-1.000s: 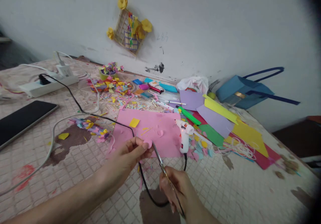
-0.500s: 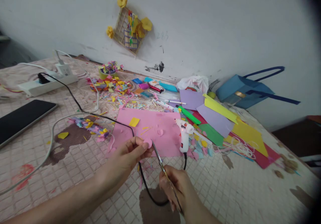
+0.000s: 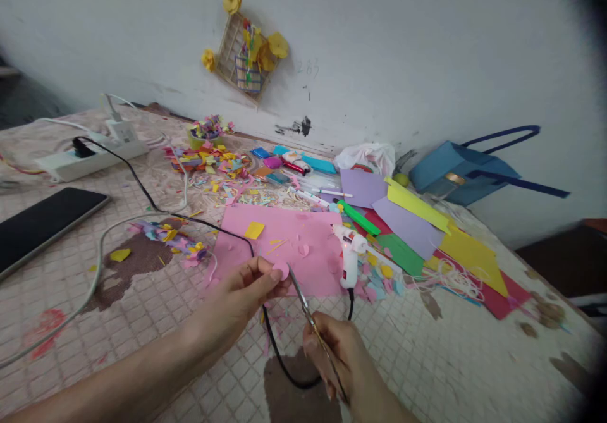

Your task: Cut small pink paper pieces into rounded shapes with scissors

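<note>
Between its thumb and fingers, my left hand [image 3: 253,287] pinches a small rounded piece of pink paper [image 3: 281,267]. My right hand [image 3: 336,347] grips a pair of scissors [image 3: 305,309], blades pointing up and to the left. Their tips lie right beside the paper's right edge; whether the blades touch it I cannot tell. Beneath and beyond both hands lies a pink sheet [image 3: 284,224] bearing a yellow paper square [image 3: 255,229] and small scraps. A white hot glue gun [image 3: 349,265] with a lit red light rests at the sheet's right edge.
A black cord [image 3: 279,356] loops across the table under my hands. Coloured sheets [image 3: 408,220], tangled white string [image 3: 455,281] and a blue bag [image 3: 462,173] are at right. Paper scraps [image 3: 213,160] are heaped at the back. A phone [image 3: 47,224] and power strip [image 3: 90,160] lie left.
The pink piece has turned slightly in my left hand and shows a rounder outline. My right hand and the scissors have barely shifted.
</note>
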`<state>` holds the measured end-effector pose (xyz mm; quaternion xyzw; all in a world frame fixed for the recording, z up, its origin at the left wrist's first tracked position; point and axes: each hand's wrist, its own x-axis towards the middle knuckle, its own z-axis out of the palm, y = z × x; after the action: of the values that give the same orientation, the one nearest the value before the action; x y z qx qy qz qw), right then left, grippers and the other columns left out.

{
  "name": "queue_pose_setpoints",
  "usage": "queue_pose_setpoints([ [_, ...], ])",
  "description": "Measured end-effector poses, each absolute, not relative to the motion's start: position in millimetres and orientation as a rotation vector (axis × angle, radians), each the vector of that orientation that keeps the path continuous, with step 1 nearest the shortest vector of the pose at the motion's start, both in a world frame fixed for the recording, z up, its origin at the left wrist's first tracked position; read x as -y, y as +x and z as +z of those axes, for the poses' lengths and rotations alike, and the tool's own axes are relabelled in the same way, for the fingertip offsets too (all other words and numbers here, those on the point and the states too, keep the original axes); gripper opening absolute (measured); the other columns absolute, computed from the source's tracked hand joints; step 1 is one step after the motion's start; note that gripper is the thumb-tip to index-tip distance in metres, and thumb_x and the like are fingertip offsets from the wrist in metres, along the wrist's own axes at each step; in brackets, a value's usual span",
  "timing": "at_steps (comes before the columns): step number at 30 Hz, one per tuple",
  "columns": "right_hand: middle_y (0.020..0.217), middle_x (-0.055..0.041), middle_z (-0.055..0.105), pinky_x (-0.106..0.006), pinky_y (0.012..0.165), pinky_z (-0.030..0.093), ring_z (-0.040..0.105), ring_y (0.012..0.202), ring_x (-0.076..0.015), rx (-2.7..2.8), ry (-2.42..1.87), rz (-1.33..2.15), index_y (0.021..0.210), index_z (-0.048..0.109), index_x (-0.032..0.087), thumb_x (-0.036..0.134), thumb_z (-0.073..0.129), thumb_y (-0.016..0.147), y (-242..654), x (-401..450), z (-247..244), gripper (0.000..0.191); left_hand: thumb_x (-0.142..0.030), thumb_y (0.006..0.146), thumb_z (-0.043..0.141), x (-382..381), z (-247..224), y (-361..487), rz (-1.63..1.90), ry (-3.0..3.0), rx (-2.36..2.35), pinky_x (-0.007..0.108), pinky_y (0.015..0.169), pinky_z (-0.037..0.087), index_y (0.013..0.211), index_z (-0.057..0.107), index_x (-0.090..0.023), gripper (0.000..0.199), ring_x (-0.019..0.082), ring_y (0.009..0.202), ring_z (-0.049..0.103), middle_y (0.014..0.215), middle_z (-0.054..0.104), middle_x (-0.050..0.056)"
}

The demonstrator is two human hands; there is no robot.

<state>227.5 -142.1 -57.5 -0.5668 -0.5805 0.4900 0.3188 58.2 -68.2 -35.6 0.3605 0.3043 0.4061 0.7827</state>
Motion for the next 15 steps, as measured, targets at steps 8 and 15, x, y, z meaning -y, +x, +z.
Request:
queue_pose_setpoints([
  [8, 0.043, 0.0079, 0.033, -0.017, 0.029, 0.023, 0.028, 0.030, -0.0049, 1.506, -1.515, 1.364, 0.062, 0.042, 0.019, 0.078, 0.038, 0.072, 235, 140, -52, 0.059, -0.024, 0.085, 0.059, 60, -36, 54, 0.803, 0.871, -0.622, 0.022, 0.072, 0.041, 0.074, 0.055, -0.016, 0.014, 0.009, 0.073, 0.055, 0.076, 0.062, -0.002],
  [15, 0.051, 0.0052, 0.034, -0.018, 0.034, 0.024, 0.031, 0.038, -0.0059, 1.643, -1.489, 1.394, 0.063, 0.042, 0.018, 0.078, 0.038, 0.072, 246, 141, -31, 0.061, -0.021, 0.086, 0.057, 53, -31, 49, 0.703, 0.953, -0.540, 0.026, 0.075, 0.044, 0.075, 0.052, -0.015, 0.014, 0.011, 0.077, 0.059, 0.080, 0.065, 0.000],
])
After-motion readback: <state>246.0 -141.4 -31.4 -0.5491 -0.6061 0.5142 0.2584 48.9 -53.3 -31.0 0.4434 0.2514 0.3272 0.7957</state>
